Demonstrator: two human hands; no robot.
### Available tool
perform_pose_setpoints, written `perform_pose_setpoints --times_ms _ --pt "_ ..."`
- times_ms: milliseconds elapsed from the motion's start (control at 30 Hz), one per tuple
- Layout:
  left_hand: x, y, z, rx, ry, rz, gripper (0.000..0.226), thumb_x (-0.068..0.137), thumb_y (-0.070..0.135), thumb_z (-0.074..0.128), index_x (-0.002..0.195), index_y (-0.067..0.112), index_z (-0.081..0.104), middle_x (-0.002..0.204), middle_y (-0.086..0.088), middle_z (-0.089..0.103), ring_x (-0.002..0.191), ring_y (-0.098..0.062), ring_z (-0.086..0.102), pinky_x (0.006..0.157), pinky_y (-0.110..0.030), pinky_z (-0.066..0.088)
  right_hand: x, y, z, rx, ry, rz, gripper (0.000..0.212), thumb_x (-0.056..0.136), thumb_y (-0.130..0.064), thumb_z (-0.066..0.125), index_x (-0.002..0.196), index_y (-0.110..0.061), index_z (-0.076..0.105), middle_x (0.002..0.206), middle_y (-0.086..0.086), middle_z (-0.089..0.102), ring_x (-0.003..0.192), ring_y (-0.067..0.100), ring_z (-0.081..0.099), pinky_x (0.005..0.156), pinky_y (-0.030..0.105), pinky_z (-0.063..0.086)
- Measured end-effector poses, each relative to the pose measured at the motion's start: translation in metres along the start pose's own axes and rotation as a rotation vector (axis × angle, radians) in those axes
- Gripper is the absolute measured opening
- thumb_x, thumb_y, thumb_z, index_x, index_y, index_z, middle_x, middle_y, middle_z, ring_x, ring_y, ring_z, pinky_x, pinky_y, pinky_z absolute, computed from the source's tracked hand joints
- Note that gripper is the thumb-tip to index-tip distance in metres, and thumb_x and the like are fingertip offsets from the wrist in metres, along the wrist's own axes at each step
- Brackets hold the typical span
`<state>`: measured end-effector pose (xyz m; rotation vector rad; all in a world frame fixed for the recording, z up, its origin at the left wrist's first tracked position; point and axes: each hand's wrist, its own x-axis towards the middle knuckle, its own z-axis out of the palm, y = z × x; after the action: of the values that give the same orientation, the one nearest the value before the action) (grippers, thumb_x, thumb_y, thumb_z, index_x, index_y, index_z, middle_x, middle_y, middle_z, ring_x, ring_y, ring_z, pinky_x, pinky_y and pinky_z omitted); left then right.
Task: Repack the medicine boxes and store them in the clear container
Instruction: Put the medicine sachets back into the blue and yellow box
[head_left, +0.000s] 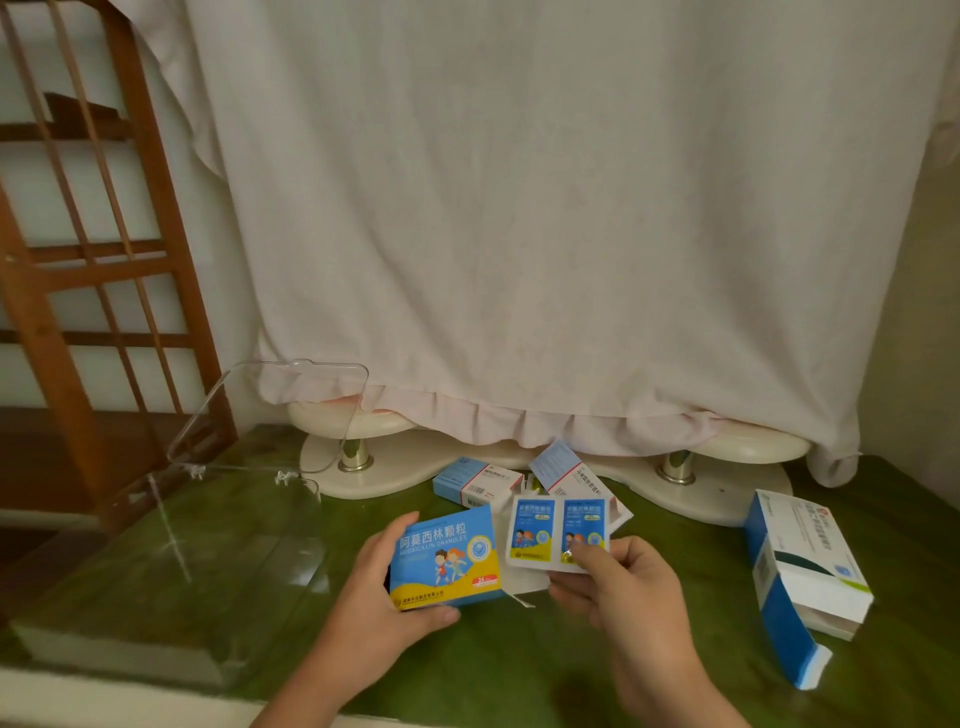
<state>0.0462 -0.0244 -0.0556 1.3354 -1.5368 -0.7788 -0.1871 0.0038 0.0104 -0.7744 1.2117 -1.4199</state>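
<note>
Over green counter (571, 649): left hand (387, 587) grips blue box (447, 558), right hand (623, 587) fingers pinch sachets (558, 527); clear container (171, 545) (lid up) empty, three boxes loose.

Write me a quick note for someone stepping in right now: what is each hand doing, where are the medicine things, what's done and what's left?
Left hand: holds the blue and yellow box, open end toward the right.
Right hand: grip on the sachets beside that box, not yet inside.
Clear container: at left, lid up, seems to hold no boxes.
Two small boxes lie behind the hands; a big blue and white box lies open at right.
Done: nothing stored.
Left: slide the sachets in, close the box, repack the rest, put all in the container.
</note>
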Motion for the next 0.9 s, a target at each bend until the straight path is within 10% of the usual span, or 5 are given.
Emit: perform_pose_setpoints --times_ms 467,900 --pt "0.002 -0.002 -0.003 -0.022 -0.037 0.008 0.103 0.053 0.021 0.096 0.131 0.057 0.039 0.131 0.021 0.048 0.109 0.002 0.061 0.083 -0.024 0.057 0.015 0.014 -0.009 -0.222 -0.174 0.076 0.020 0.087 -0.002 0.068 0.085 -0.002 0.049 0.091 0.011 0.078 0.087 0.028 0.075 0.088 0.056 0.056" --pt "0.002 0.000 -0.001 -0.022 -0.067 0.007 0.103 0.053 0.018 0.096 0.132 0.055 0.041 0.132 0.022 0.047 0.110 0.000 0.061 0.081 -0.023 0.058 0.021 0.029 0.009 -0.557 -0.061 -0.033 0.006 0.091 -0.017 0.063 0.090 -0.019 0.069 0.083 0.003 0.073 0.071 0.018 0.071 0.055 0.029 0.059"
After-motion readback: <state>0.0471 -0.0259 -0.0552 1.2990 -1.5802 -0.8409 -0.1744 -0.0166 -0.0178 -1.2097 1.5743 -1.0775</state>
